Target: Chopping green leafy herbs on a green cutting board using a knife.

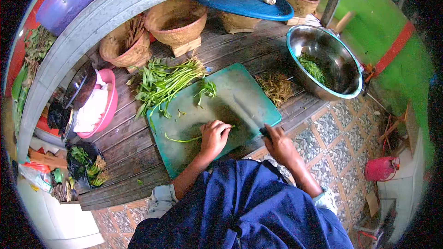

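My left hand (215, 137) presses on a green cutting board (228, 86), its fingers closed around a thin green stem (185, 140) that sticks out on both sides. My right hand (279, 144) grips the dark handle of a kitchen knife (247, 110). The blurred blade points away from me over the board's right part, apart from the stem. A bunch of leafy green stems (169, 83) lies across the board's far left corner, with a loose leafy sprig (207, 89) beside it. Small green scraps are scattered on the board.
Right of the board are a heap of brownish roots (276, 88) and a steel bowl (346, 58) holding chopped greens. Woven baskets (176, 34) and a blue tray (277, 10) with garlic and shallots line the back. Left stand a pink basin (112, 105) and a black bag (74, 169) of vegetables.
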The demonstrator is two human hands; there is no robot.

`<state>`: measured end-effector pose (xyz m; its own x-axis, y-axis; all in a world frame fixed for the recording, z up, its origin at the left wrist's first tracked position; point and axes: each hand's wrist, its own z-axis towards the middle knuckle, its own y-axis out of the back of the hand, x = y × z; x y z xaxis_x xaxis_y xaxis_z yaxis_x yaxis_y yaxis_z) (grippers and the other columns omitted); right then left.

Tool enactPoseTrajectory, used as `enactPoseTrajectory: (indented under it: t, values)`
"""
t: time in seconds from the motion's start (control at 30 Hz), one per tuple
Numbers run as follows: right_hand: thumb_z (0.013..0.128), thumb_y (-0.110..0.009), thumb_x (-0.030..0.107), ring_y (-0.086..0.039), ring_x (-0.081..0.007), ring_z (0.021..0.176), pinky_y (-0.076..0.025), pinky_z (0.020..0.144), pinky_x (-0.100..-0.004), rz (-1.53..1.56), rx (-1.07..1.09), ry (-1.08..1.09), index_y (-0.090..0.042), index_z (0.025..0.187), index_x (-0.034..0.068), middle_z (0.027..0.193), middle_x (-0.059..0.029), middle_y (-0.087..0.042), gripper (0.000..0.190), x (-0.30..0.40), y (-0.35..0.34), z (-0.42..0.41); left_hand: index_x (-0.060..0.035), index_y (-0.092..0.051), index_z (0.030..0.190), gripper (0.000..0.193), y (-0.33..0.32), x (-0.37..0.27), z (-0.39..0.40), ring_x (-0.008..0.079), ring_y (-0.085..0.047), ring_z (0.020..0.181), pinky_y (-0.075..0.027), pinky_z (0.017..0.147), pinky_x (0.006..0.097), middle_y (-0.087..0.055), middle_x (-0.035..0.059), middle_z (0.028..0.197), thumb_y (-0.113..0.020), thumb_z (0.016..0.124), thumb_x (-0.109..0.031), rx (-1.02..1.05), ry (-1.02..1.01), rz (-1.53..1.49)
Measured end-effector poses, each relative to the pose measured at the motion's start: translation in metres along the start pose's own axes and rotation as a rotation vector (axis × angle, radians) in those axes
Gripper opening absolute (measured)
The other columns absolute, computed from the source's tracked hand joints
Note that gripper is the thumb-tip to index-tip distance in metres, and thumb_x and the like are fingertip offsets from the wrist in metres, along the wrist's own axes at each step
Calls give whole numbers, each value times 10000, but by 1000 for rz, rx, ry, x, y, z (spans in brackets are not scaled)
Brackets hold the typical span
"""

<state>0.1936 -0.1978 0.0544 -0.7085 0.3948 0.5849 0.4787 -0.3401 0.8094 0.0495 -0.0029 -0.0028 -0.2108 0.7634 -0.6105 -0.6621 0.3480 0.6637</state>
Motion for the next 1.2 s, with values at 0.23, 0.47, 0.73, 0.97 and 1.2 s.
enactPoseTrajectory:
  t: [0.23,0.47,0.73,0.97,1.2]
  values:
    - [876,-530,299,-597,-429,756,-490,658,-470,81,89,-59,-450,1209,36,847,-258,-597,431,24,-15,-41,-107,-615,783,72,-2,-9,-2,264,-533,813,-359,730,410,-563,53,820,-626,712,-117,-63,-54,159]
    - [874,-513,348,-597,-433,679,-480,585,-499,-14,136,-141,-477,946,7,767,-265,-594,351,39,-14,-47,-89,-586,795,114,-2,-6,-4,268,-527,849,-359,738,419,-547,60,839,-630,696,-127,-16,-42,181]
    - [882,-498,344,-598,-436,667,-475,570,-509,-48,213,-196,-459,920,-14,713,-274,-588,362,54,-8,-43,-91,-563,764,110,0,-7,-2,272,-517,833,-360,722,428,-529,59,817,-630,685,-128,-53,-58,195]
    - [892,-490,336,-594,-428,665,-466,589,-499,-81,241,-193,-488,898,-2,647,-267,-573,338,51,-27,-12,-95,-561,767,103,-2,-9,-2,273,-510,819,-358,704,428,-516,60,790,-610,681,-120,-56,-62,164]
    - [896,-461,377,-587,-450,649,-463,552,-521,-45,246,-90,-439,980,-9,662,-271,-584,396,39,-17,-9,-92,-560,768,106,-6,-1,-5,280,-506,805,-358,702,431,-515,68,783,-615,689,-136,-44,-60,135]
